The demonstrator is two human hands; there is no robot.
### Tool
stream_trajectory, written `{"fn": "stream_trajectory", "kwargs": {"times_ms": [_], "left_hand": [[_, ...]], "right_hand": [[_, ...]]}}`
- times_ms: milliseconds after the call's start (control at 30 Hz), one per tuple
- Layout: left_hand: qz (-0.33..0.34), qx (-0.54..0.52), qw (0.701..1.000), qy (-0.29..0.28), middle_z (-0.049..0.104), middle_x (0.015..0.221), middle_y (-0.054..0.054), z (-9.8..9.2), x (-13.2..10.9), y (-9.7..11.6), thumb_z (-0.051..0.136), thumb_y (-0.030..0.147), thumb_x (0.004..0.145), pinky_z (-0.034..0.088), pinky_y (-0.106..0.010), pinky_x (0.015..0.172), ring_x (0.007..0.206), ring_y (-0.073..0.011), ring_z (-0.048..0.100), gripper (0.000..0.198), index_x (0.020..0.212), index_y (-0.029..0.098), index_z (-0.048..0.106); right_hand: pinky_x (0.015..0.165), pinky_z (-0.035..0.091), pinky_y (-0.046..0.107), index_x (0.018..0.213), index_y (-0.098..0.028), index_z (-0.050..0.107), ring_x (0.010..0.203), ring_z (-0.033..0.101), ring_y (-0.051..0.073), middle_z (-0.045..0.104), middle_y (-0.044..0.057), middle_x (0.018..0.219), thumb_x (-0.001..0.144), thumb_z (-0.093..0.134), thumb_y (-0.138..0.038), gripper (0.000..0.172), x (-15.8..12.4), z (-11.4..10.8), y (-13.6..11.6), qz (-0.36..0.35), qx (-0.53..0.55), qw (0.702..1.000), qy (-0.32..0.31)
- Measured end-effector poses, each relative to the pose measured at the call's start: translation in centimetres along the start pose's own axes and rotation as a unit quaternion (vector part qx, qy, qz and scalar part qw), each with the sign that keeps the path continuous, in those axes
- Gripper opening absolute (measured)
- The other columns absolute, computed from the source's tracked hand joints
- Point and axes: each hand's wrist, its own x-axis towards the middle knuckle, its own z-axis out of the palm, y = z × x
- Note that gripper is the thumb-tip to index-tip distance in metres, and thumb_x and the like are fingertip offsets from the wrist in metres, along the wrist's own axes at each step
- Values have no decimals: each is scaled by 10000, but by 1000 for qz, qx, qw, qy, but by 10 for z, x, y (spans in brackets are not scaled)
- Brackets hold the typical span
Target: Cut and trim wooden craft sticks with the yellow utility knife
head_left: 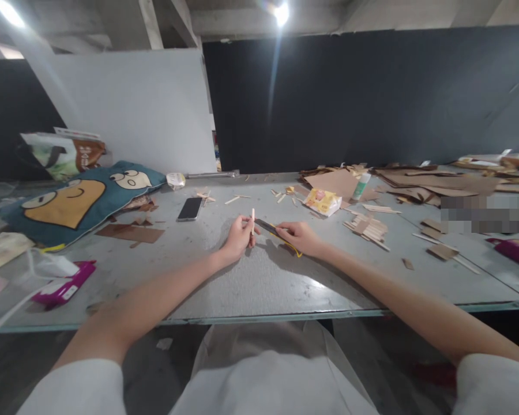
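Observation:
My left hand is closed on a small pale wooden stick, which stands upright between the fingers near the middle of the table. Just right of it, my right hand grips a dark tool with yellow edges, like a utility knife. Its tip points left and lies close to the stick; whether they touch I cannot tell. Both hands are over the grey table. Further right lies a row of joined wooden sticks.
A phone and a blue cushion lie to the left, with a purple device nearer the edge. On the right are a yellow packet, a glue stick, cardboard sheets and another purple device.

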Motion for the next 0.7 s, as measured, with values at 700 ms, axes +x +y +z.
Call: {"fn": "stream_trajectory", "kwargs": {"times_ms": [700], "left_hand": [[12, -15, 1000, -20, 686, 681, 17, -4, 3, -3, 629, 371, 1019, 313, -208, 382, 358, -60, 471, 231, 912, 199, 519]], "right_hand": [[579, 272, 284, 760, -207, 609, 548, 393, 133, 475, -34, 572, 1017, 411, -529, 457, 1, 0, 2, -15, 1, 1000, 1]]}}
